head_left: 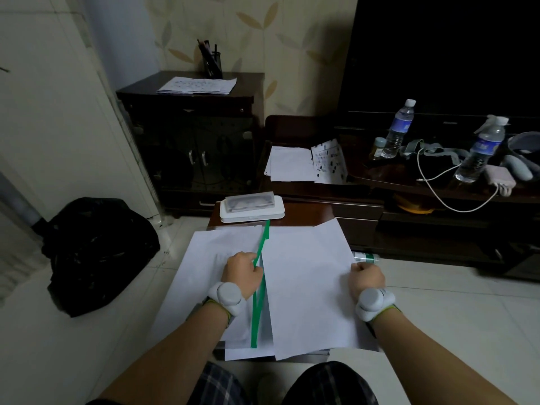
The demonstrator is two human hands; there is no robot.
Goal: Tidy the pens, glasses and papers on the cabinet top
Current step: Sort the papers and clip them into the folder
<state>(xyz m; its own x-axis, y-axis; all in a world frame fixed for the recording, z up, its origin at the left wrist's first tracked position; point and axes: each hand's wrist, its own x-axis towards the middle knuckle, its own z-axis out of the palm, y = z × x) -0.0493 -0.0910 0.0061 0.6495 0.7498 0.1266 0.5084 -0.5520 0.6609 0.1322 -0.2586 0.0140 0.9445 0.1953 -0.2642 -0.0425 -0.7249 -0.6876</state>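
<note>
Surface: small dark table [304, 217], white papers [306, 287] covering it.
Room: tiled floor [87, 346], dark cabinet [190, 135].
Fingers: left hand [241, 273] pinches green strip [258, 311]; right hand [366, 277] curled on paper edge.

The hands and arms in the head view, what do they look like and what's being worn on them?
Both forearms are bare, with no sleeves in view. The left hand and the right hand each have a rounded white-and-grey device strapped at the wrist, made of bulbous lobes. Each sits on a dark band with a yellow-green edge. No cables, gloves or rings are visible.
</note>
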